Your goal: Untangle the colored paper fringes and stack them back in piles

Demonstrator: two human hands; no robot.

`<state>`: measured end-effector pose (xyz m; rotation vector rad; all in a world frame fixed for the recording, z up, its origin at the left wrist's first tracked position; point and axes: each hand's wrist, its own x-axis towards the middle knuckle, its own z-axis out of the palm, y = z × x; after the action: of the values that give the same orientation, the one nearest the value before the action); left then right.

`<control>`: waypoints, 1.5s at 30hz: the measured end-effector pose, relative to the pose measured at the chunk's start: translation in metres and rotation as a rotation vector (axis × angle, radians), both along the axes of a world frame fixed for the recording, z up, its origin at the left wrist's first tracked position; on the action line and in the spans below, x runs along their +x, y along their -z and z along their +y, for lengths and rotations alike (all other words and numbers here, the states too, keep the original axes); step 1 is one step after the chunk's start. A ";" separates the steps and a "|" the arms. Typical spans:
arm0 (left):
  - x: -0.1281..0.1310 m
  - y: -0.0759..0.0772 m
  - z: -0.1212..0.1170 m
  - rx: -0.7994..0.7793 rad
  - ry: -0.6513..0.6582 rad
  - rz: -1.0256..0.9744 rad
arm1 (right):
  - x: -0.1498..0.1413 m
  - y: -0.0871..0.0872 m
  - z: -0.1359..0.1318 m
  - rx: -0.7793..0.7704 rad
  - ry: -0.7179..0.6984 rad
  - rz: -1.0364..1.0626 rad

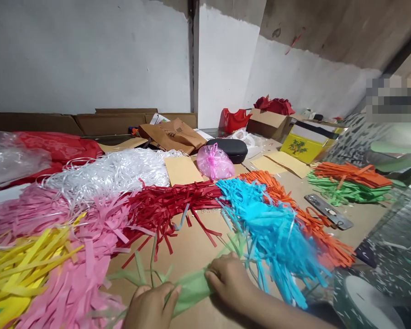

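Observation:
My left hand [152, 305] and my right hand [230, 279] both pinch a bundle of pale green paper strips [192, 287] that lies on the brown cardboard-covered table [192, 249] near its front edge. The fingers of both hands are closed on the bundle. Loose green ends [147, 269] fan out to the left of it. Around the hands lie piles of cut paper strips: blue [274, 228] just right of my right hand, red [171, 205] behind, pink [85, 269] and yellow [23, 269] at the left.
Orange strips [315, 228] and a metal bar [329, 211] lie at the right, orange and green stacks [349, 183] beyond. White strips [113, 171], a pink plastic bag [215, 163], a black case [231, 148] and boxes [304, 144] stand further back. A person's patterned sleeve [393, 237] is at the right edge.

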<state>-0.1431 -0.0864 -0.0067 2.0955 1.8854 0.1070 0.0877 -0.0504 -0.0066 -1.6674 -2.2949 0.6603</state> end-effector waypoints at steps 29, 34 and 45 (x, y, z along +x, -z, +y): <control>-0.008 0.024 -0.009 0.630 0.502 0.026 | 0.032 0.000 0.005 0.476 -0.650 -0.146; 0.000 0.026 -0.013 0.668 0.349 -0.050 | 0.031 0.002 0.020 0.226 -0.531 0.035; -0.031 0.022 0.005 0.190 0.178 -0.150 | 0.020 0.001 0.035 0.020 -0.349 0.027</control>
<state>-0.1745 -0.0815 -0.0290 2.2978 1.6507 0.4046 0.1077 -0.0155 -0.0072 -1.2492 -2.5882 0.7175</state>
